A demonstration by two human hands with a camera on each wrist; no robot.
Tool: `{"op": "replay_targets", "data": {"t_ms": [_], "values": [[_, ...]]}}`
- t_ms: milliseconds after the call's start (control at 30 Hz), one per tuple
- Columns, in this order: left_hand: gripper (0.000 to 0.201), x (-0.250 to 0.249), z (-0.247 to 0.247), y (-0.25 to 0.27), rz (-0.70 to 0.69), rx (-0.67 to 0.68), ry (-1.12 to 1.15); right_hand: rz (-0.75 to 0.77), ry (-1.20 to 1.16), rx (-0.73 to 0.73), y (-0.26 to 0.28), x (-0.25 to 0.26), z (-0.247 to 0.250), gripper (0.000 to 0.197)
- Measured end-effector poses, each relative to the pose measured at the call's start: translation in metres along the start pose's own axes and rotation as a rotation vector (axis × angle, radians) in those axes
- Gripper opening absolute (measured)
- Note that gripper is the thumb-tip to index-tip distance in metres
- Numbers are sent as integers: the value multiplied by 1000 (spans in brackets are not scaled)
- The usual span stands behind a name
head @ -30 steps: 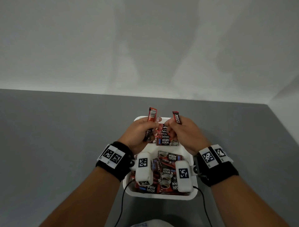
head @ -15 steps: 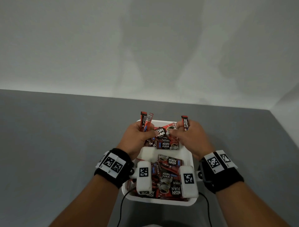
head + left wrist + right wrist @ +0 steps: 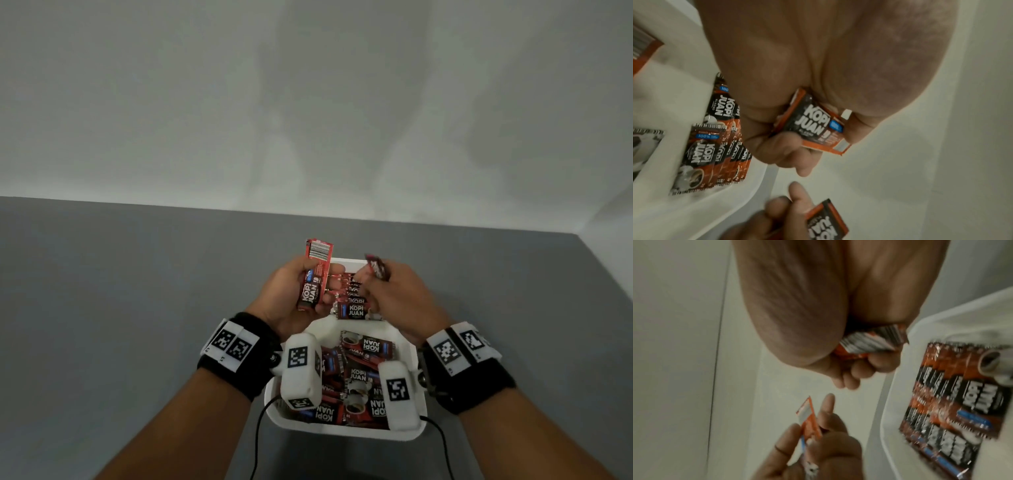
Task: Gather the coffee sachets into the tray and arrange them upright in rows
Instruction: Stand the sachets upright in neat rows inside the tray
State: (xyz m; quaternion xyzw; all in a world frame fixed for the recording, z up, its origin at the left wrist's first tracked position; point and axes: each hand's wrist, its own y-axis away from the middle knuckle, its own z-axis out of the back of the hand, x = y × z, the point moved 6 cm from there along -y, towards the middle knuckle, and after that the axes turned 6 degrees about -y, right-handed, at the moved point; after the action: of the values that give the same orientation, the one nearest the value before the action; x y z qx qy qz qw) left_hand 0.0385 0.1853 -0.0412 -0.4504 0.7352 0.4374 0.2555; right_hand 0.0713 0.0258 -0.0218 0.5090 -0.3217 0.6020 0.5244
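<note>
A white tray (image 3: 422,423) sits on the grey table near me. Its far half holds a row of red-and-black coffee sachets (image 3: 352,310) standing upright; its near half holds a loose pile of sachets (image 3: 363,377). My left hand (image 3: 298,294) grips a sachet (image 3: 313,274), also seen as the sachet (image 3: 816,128), upright above the tray's far left corner. My right hand (image 3: 387,294) pinches another sachet (image 3: 376,267), the same sachet (image 3: 869,344), over the upright row. In the wrist views, the standing row (image 3: 715,155) shows beside my left fingers.
The grey table (image 3: 120,291) stretches out on both sides of the tray, bounded by a white wall (image 3: 308,102) behind. Thin black cables (image 3: 257,431) run from my wrist cameras down toward the near edge.
Both hands stayed over the far half of the tray. The left hand turned its sachet so the label side faces me; the right hand's sachet tilted and dropped lower toward the row.
</note>
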Motion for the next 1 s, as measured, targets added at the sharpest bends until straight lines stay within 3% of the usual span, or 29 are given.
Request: {"op": "replay_targets", "data": {"t_ms": [100, 200, 333, 400, 500, 633, 700, 767, 833, 900, 933, 1000], "values": [[49, 4, -5, -1, 5, 7, -84, -80, -306, -17, 2, 9, 0, 27], [33, 2, -8, 2, -83, -64, -276, -151, -462, 4, 3, 20, -3, 36], [10, -3, -15, 7, -237, -3, -383, -109, -403, 18, 4, 25, -8, 9], [20, -5, -3, 7, -247, -63, -301, -113, -375, -13, 2, 17, -5, 20], [17, -7, 13, 9, -232, -130, -210, -142, -374, -68, 3, 6, 3, 18], [19, -7, 13, 13, -235, -107, -349, -103, -382, -128, 0, 4, 2, 14], [20, -10, 15, 11, -259, -179, -353, -27, -279, -172, 2, 10, 3, 15], [18, -16, 16, 10, -279, -224, -349, 124, -7, -179, 12, 27, 5, 24], [17, -18, 14, 6, -233, -190, -386, 298, 227, -50, 21, 43, -2, 36], [24, -17, 8, 1, -166, -105, -435, 358, 442, 127, 22, 42, -18, 47], [29, -15, 5, 0, -137, -68, -454, 361, 537, 169, 20, 37, -25, 48], [19, -13, 0, -3, -126, -68, -434, 378, 578, 127, 14, 28, -30, 32]]}}
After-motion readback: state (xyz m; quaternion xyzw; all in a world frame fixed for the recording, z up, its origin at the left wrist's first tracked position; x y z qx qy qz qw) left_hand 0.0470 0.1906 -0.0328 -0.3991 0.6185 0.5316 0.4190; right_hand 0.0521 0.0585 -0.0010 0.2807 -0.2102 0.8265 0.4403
